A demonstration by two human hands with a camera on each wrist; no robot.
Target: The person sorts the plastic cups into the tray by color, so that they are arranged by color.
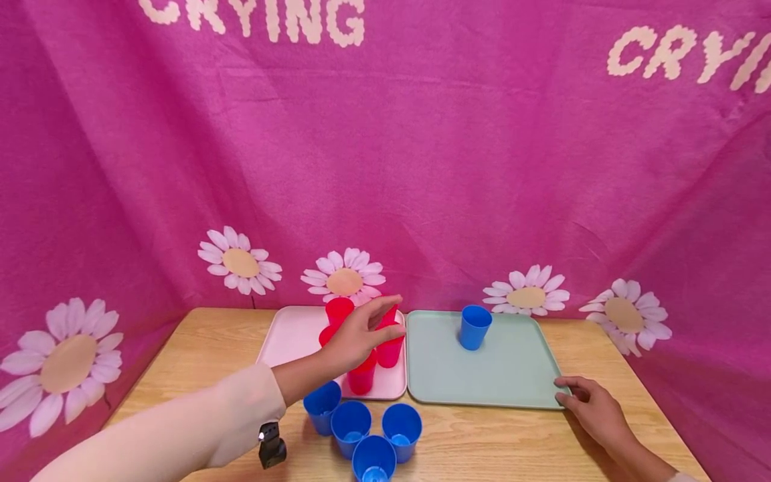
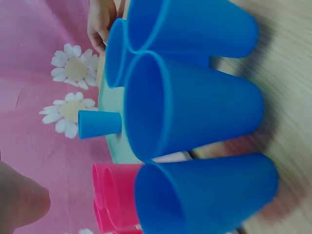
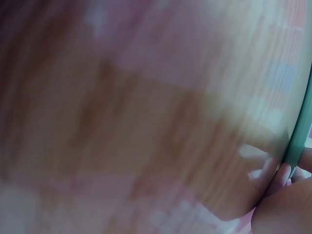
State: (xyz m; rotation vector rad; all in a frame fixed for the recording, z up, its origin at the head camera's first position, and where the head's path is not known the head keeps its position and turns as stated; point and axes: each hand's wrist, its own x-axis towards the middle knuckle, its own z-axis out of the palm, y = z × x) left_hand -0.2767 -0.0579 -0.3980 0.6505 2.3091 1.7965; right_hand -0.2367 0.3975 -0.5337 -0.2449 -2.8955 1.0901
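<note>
My left hand [image 1: 361, 337] hovers above the red cups [image 1: 361, 376] on the pink tray [image 1: 294, 335], thumb and fingers apart with nothing between them. It partly hides those cups. At the near right corner of the green tray [image 1: 442, 375], my right hand [image 1: 597, 410] pinches the rim; the right wrist view shows its fingers [image 3: 279, 183] at the edge. A single blue cup [image 1: 476, 328] stands upright toward the back of the green tray. Several more blue cups [image 1: 352, 425] stand upright on the table, in front of the pink tray and below the left forearm.
The two trays lie side by side on a wooden table [image 1: 482, 442]. Behind the table hangs a pink cloth [image 1: 421, 167] with daisies and lettering. A black watch-like device [image 1: 272, 445] is on the left sleeve, close to the blue cups.
</note>
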